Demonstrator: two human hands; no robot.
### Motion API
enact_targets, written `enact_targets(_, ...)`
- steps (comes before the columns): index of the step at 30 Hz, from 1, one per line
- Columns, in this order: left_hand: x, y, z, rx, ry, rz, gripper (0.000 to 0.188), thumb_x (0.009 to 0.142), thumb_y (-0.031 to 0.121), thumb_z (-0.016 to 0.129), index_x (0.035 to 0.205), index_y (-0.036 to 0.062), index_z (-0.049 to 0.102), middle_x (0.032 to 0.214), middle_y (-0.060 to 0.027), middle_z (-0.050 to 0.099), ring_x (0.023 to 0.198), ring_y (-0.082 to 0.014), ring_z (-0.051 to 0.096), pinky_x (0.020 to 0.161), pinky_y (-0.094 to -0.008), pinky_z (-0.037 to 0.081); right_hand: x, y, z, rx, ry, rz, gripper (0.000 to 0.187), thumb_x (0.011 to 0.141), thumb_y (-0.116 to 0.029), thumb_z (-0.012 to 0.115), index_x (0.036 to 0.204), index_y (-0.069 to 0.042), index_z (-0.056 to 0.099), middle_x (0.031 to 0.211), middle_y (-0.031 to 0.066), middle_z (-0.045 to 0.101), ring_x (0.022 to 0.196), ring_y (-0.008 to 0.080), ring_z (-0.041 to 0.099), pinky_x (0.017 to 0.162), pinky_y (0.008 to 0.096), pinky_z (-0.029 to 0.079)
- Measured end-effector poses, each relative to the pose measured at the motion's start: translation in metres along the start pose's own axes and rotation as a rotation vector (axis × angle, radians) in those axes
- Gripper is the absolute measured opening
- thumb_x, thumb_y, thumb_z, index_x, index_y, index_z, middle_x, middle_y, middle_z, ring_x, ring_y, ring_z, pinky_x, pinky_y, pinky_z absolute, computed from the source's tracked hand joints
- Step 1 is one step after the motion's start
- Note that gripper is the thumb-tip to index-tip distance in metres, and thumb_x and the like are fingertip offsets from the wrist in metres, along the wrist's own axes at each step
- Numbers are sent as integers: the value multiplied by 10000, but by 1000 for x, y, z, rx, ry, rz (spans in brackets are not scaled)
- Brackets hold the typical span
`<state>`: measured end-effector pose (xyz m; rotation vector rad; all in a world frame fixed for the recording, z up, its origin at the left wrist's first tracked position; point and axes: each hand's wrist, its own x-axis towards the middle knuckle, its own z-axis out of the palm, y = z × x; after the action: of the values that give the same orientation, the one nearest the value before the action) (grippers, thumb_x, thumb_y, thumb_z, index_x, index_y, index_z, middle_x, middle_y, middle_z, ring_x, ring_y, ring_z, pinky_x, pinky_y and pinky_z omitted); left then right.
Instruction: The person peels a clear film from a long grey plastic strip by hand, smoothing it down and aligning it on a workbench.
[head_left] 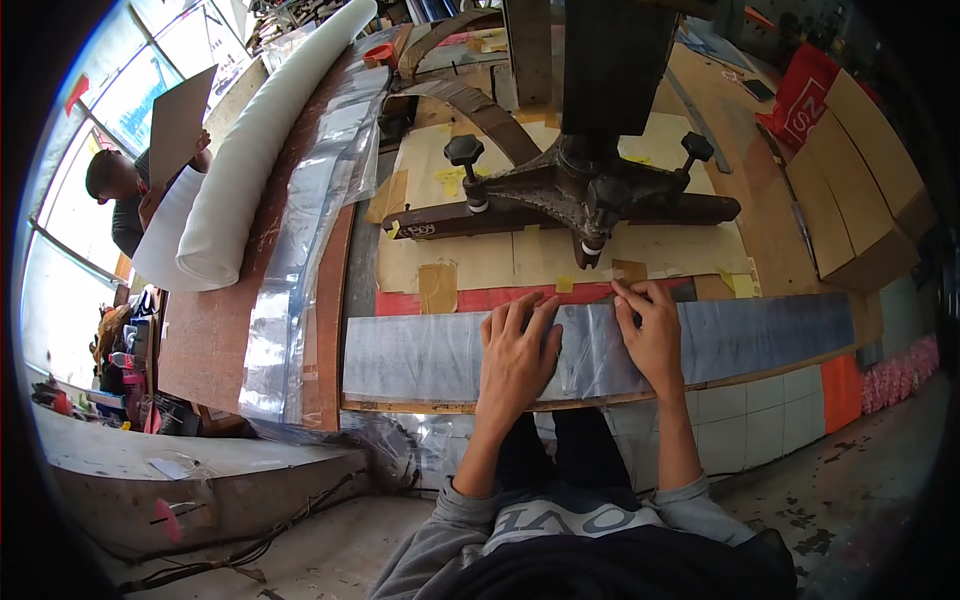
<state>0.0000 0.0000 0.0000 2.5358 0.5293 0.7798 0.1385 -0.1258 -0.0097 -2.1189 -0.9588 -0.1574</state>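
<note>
A long strip of clear plastic sheet (420,345) lies along the table's near edge. Palm down on it, my left hand (517,355) has its fingers spread, their tips at the strip's far edge. My right hand (652,335) bends its fingers at that same edge, thumb and forefinger close together on the plastic. Just beyond both hands runs a red strip (400,302) beside a cream board (460,255) with pieces of tape. Over the board stands a dark metal press frame (570,185) with black knobs and a crossbar (670,213).
Left of the board lie folded clear film (290,240) and a big white foam roll (270,140). A cardboard box (850,180) and red bag (803,95) stand at right. Another person (125,195) holds a flat panel (180,115) at far left.
</note>
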Motion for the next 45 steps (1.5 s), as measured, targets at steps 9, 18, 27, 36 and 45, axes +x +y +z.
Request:
enact_targets(9,4,-3,1,10,12,15,378,794,110,643,1170,112,595,1158,-74,559,1064,-275,512,926,-411,365,4,1,3,22,7,-7,229,835,-118,633,1046,-53,694,873,72,590,828,249,551,763,358,443)
enact_targets(18,-1,-2,-1,26,-17,15,349,845,167,607,1185,99,570,1172,-85,548,1072,-265,505,944,-411,366,0,-3,-2,2,-12,-23,231,863,-110,601,1067,-41,685,877,103,583,836,263,558,775,352,443)
enact_targets(27,0,0,-1,17,-15,11,346,847,164,604,1187,103,571,1167,-80,553,1071,-261,508,936,-409,370,-1,3,-4,86,-4,-17,204,844,-113,629,1029,-64,701,879,91,621,837,262,563,775,353,448)
enact_targets(36,2,-4,4,-93,79,38,252,832,73,612,1083,88,617,1115,-79,575,1040,-258,557,871,-396,421,7,7,-8,263,1,9,154,801,-92,670,940,-48,720,907,100,690,881,251,601,818,326,458)
enact_targets(45,-1,-6,0,-278,190,100,136,867,6,557,992,29,606,1077,-112,577,925,-263,636,747,-350,533,2,5,-13,553,-80,98,147,813,-98,679,921,-7,721,892,78,705,801,133,598,791,268,448)
